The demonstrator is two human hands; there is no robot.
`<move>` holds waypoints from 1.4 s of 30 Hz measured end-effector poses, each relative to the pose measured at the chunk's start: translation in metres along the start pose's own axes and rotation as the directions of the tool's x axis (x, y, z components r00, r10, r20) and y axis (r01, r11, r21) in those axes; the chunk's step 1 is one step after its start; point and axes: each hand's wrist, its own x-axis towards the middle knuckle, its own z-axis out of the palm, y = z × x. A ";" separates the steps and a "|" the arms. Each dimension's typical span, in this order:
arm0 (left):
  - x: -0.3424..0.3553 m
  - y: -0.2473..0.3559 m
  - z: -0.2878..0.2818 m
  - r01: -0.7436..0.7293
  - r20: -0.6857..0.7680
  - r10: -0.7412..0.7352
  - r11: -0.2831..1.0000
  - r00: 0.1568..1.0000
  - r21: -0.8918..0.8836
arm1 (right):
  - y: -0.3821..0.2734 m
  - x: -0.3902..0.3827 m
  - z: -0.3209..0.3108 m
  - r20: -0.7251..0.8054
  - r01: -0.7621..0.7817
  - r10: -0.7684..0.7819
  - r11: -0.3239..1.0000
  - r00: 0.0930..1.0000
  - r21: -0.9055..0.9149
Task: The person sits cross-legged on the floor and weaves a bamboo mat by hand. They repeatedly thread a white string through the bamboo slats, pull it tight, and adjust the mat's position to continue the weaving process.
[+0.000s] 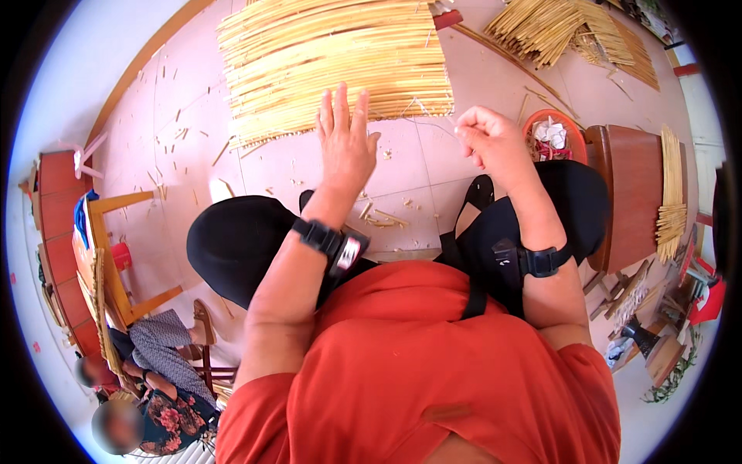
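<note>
A mat of yellow straw-like stalks [332,58] lies in front of me, its stalks running side by side and joined into a sheet. My left hand [345,147] is stretched flat with its fingers apart, the fingertips over the mat's near edge; it grips nothing. To the right of the mat's near corner, my right hand [495,141] is closed in a pinch. A thin pale thread [418,105] loops at that corner and trails toward the pinched fingers. What exactly sits between the fingertips is too small to make out.
An orange basin [573,138] with white crumpled scraps stands beside my right knee, next to a brown wooden stool [635,197] and a stalk bundle [671,193]. More stalks [537,31] lie at far right. Broken bits litter the tiles. Another person [170,410] sits at lower left.
</note>
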 end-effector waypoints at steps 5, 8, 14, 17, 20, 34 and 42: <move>-0.020 0.014 -0.018 0.865 0.825 -0.262 0.184 0.501 -0.467 | 0.008 0.001 0.023 0.181 0.076 -0.035 0.972 0.983 -0.224; -0.021 0.011 0.010 0.798 0.865 -0.201 -0.333 0.460 -0.502 | 0.000 0.002 0.032 0.199 0.029 0.013 0.978 0.980 -0.209; 0.001 0.005 0.039 0.630 0.828 -0.188 -0.566 0.529 -0.531 | -0.007 0.010 0.043 0.216 -0.020 0.062 0.981 0.975 -0.192; 0.005 -0.002 0.046 0.604 0.792 -0.258 -0.530 0.554 -0.595 | -0.005 0.014 0.044 0.219 0.021 0.030 0.973 0.975 -0.229; 0.009 -0.001 0.049 0.579 0.775 -0.293 -0.530 0.560 -0.619 | 0.003 0.017 0.048 0.230 0.080 -0.025 0.969 0.973 -0.235; 0.011 0.001 0.062 0.543 0.721 -0.399 -0.476 0.567 -0.691 | 0.002 0.023 0.044 0.230 0.054 0.003 0.970 0.973 -0.237; 0.021 0.010 0.059 0.454 0.737 -0.292 -0.633 0.610 -0.627 | -0.007 0.017 0.052 0.280 0.008 0.082 0.952 0.956 -0.305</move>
